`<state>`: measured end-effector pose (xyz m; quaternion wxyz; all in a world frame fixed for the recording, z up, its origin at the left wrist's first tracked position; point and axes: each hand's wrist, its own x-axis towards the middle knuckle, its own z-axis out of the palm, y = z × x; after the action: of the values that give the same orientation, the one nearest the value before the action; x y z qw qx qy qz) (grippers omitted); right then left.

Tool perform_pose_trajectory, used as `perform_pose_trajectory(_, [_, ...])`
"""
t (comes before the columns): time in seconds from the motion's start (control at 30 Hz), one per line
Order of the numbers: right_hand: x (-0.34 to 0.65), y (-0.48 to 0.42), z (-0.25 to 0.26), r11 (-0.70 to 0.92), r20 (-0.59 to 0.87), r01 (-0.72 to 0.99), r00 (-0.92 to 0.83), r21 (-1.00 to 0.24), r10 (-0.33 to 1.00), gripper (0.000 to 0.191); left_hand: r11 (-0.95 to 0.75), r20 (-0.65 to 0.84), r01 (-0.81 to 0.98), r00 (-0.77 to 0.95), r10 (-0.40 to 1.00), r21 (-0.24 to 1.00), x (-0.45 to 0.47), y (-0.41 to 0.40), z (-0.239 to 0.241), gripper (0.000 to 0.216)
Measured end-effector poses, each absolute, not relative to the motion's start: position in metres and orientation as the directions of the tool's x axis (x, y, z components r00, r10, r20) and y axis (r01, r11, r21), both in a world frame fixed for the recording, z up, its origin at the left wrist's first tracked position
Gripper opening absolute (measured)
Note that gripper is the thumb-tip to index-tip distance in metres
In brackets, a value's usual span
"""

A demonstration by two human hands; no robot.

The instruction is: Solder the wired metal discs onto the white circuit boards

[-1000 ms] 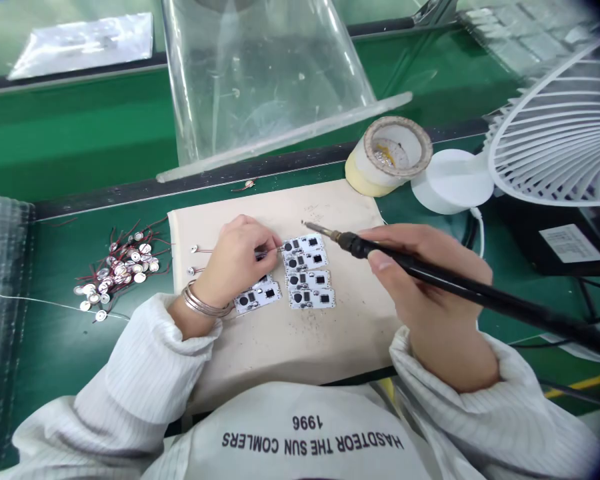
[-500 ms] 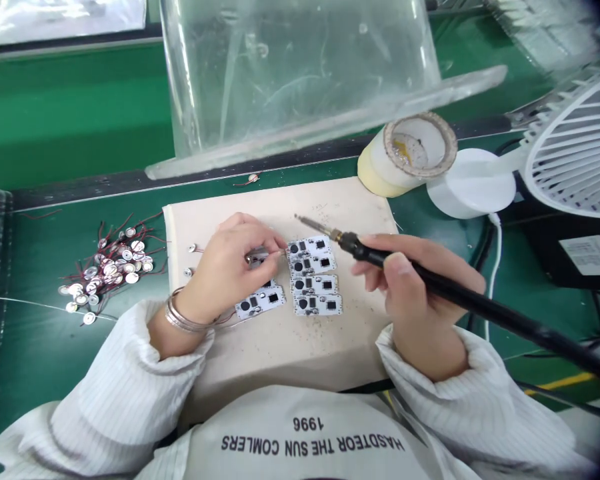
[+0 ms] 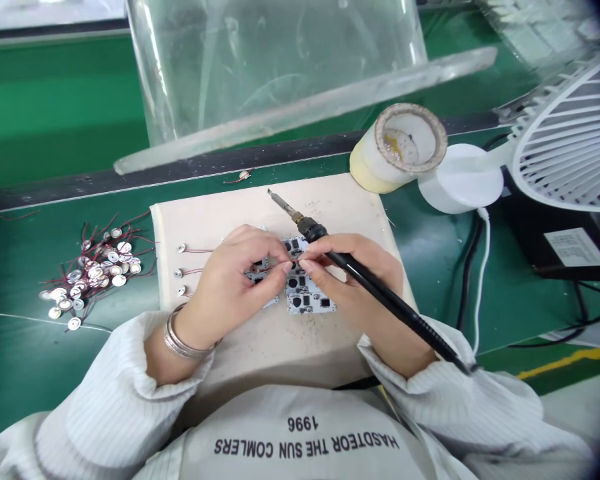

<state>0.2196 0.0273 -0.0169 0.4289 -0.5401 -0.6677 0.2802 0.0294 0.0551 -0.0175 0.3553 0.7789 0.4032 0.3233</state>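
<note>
My left hand (image 3: 235,277) and my right hand (image 3: 353,283) meet fingertip to fingertip over a group of small white circuit boards (image 3: 310,301) on a beige work mat (image 3: 280,340). My right hand is closed round a black soldering iron (image 3: 380,290), whose metal tip points up and away to the left, off the boards. My left hand's fingers are pinched together over the boards; what they hold is too small to make out. Three small metal discs with red wires (image 3: 181,272) lie on the mat to the left of my left hand.
A heap of wired metal discs (image 3: 93,270) lies on the green table at left. A roll of tape (image 3: 397,150), a white fan (image 3: 565,147) with its round base and a clear plastic guard (image 3: 280,73) stand behind the mat. Cables run at right.
My right hand has moved left to meet my left hand over the boards. The iron's tip has swung up and away from the boards. The view has shifted slightly.
</note>
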Motion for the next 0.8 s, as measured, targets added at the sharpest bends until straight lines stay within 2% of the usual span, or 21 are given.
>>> perform_pose_trajectory(0.2, [0.218, 0.028, -0.018, 0.312, 0.33, 0.489, -0.052, -0.815, 0.943, 0.011, -0.355, 0.15, 0.451, 0.43, 0.89, 0.819, 0.034, 0.051, -0.015, 0.01])
perform_pose_trajectory(0.43, [0.217, 0.024, -0.019, 0.318, 0.347, 0.426, -0.01, -0.847, 0.938, 0.015, -0.156, 0.056, 0.313, 0.307, 0.95, 0.937, 0.037, 0.044, -0.021, 0.008])
perform_pose_trajectory(0.57, [0.217, 0.024, -0.019, 0.297, 0.316, 0.35, -0.001, -0.888, 0.949, 0.019, -0.253, 0.123, 0.363, 0.346, 0.93, 0.897, 0.039, 0.044, -0.019, 0.008])
perform_pose_trajectory(0.7, [0.217, 0.026, -0.017, 0.321, 0.333, 0.435, -0.051, -0.841, 0.942, 0.009, -0.395, 0.21, 0.415, 0.424, 0.881, 0.82, 0.036, 0.049, -0.016, 0.01])
perform_pose_trajectory(0.8, [0.219, 0.026, -0.019, 0.334, 0.364, 0.481, -0.033, -0.811, 0.931, 0.011, -0.479, 0.24, 0.47, 0.481, 0.844, 0.741, 0.027, 0.058, -0.016, 0.01])
